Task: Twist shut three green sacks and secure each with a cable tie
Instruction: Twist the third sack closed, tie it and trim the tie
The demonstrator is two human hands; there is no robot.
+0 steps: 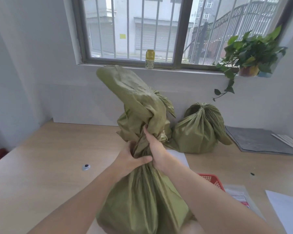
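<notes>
**Sack neck gripped by both hands at centre frame**

A green sack point(139, 200) is stood on the light wooden counter point(41, 174) in the lower middle of the frame. Its gathered neck is clamped by both hands: the left hand point(130, 160) is wrapped around it lower down, and the right hand point(155, 146) is closed on it just above, the two touching. The loose top of the sack is seen rising toward the upper centre. Behind it, a second green sack point(125, 122) is partly hidden. To the right of centre, a third green sack point(198, 130) is seen with its neck already gathered. A red basket point(211, 180) is placed at lower right, and a potted plant point(249, 53) on the windowsill at upper right.
</notes>
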